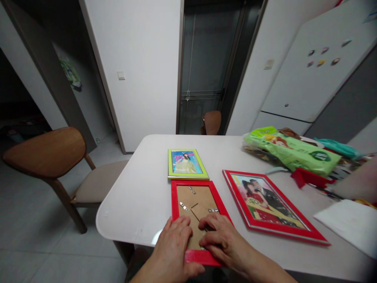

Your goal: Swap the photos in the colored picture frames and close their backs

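A red picture frame lies face down at the near table edge, its brown backing board facing up. Metal clips, among them a right-hand clip, sit around the board, and a thin dark slot runs across its middle. My left hand holds the frame's near left corner, fingers over the left side and thumb at the near border. With fingers bent, my right hand presses at a lower metal clip, which is mostly hidden beneath the fingertips.
Beyond the frame lies a green picture frame, face up. Another red frame with a photo lies to the right. A green wipes pack, a white cloth and clutter fill the table's right side. A wooden chair stands left.
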A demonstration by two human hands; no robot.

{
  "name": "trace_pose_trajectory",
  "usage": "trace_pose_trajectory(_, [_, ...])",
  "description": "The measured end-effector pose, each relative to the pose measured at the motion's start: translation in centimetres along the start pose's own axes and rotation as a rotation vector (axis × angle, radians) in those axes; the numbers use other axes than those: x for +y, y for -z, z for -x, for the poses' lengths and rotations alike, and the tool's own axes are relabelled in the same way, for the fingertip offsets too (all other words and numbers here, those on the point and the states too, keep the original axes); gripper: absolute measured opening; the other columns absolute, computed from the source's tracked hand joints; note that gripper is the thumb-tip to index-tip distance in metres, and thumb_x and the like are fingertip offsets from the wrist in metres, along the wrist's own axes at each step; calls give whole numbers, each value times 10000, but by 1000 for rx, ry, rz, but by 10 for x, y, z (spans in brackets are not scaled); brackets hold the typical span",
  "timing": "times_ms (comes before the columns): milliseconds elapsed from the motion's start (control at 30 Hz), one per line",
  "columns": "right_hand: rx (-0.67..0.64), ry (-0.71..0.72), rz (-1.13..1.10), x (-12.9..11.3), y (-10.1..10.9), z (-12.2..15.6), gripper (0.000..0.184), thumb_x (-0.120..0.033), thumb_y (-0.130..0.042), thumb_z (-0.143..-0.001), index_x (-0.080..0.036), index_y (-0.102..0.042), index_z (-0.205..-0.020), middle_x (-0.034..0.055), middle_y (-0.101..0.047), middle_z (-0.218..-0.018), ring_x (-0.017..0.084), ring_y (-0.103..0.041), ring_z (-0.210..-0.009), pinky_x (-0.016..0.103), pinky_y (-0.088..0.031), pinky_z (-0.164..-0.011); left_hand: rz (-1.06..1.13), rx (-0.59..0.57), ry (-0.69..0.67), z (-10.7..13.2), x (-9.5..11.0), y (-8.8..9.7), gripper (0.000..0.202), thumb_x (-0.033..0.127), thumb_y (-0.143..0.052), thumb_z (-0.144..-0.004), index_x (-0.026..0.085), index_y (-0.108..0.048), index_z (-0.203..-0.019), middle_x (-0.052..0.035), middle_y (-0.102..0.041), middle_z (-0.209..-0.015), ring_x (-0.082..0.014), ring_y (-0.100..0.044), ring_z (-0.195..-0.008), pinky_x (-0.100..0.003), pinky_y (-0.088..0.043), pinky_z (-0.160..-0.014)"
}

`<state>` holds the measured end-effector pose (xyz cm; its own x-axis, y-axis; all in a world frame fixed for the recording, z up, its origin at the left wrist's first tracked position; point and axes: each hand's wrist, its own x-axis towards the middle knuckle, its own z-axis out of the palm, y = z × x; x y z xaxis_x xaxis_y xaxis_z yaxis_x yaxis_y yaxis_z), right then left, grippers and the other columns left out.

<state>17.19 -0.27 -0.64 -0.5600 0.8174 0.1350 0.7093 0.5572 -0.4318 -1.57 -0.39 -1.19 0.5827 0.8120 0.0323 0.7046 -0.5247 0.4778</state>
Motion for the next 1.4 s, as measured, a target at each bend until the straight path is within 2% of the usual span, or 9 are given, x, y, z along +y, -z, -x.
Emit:
trace_pose_trajectory(133, [-49, 13, -34, -3, 8, 6, 263, -118, -451, -699, -290, -625, -797, 14, -508, -1010, 179, -410, -1006, 395, -278, -905, 8, 3, 9, 0, 0, 0, 648, 438, -705, -507, 156, -489, -1049, -103, -393, -1272, -238, -336, -1170, -430, -220, -994])
trace_pose_trajectory(233, [-19, -16, -71, -6, 9, 2, 252, -145, -436, -725, -277, -631, -814, 29, -527, -982, 177, -442, -966, 373, -321, -875, 21, 8, 7, 0, 0, -1, 663, 441, -710, -497, 154, -487, -1052, -105, -400, -1267, -244, -342, -1166, -434, -224, -992])
trace_pose_trajectory(433, [169, -150, -89, -3, -2, -40, 253, -239, -398, -791, -203, -628, -890, 69, -567, -900, 162, -499, -850, 283, -389, -762, 23, 17, -19, -2, -3, -3, 686, 427, -730, -468, 151, -489, -1048, -126, -421, -1248, -267, -363, -1149, -457, -247, -973])
trace_pose_trajectory(600, [167, -150, 50, -1, -14, -72, 219, -166, -440, -752, -194, -657, -760, 38, -580, -721, 146, -505, -720, 248, -384, -660, 38, 47, -48, -2, -7, -7, 694, 427, -734, -461, 146, -490, -1047, -135, -428, -1239, -280, -368, -1143, -462, -248, -970])
trace_pose_trajectory(800, [199, -135, -21, -3, -19, -74, 231, -122, -425, -750, -164, -649, -784, 49, -619, -757, 140, -525, -733, 244, -393, -709, 68, 35, -37, -3, -7, -7, 709, 413, -739, -457, 153, -482, -1066, -131, -434, -1235, -280, -374, -1138, -459, -249, -970])
trace_pose_trajectory(900, [189, -121, -43, -2, -19, -75, 215, -106, -448, -731, -162, -655, -725, 45, -616, -728, 137, -527, -709, 238, -400, -692, 71, 37, -34, -3, -8, -8, 691, 424, -732, -461, 149, -496, -1049, -130, -442, -1229, -280, -379, -1134, -456, -250, -971])
trace_pose_trajectory(1133, [174, -48, -66, -1, -19, -74, 194, -142, -458, -742, -182, -645, -706, 25, -615, -739, 123, -532, -725, 227, -392, -706, 62, 77, -65, -5, -11, -11, 678, 439, -732, -446, 159, -512, -1022, -116, -466, -1207, -274, -402, -1117, -437, -285, -958])
trace_pose_trajectory(1233, [202, -128, -28, 9, -15, -76, 181, -166, -460, -737, -191, -638, -717, 11, -625, -725, 117, -545, -722, 210, -395, -694, 45, 78, -78, -4, -13, -14, 663, 488, -713, -455, 156, -519, -995, -134, -459, -1213, -285, -404, -1115, -458, -282, -952])
trace_pose_trajectory(1400, [325, -340, 73, 41, -5, -88, 211, -210, -427, -743, -145, -626, -768, 74, -640, -777, 165, -560, -733, 259, -390, -671, 39, 117, -88, -3, -15, -15, 564, 537, -696, -452, 169, -553, -856, -127, -470, -1206, -272, -418, -1107, -455, -271, -959])
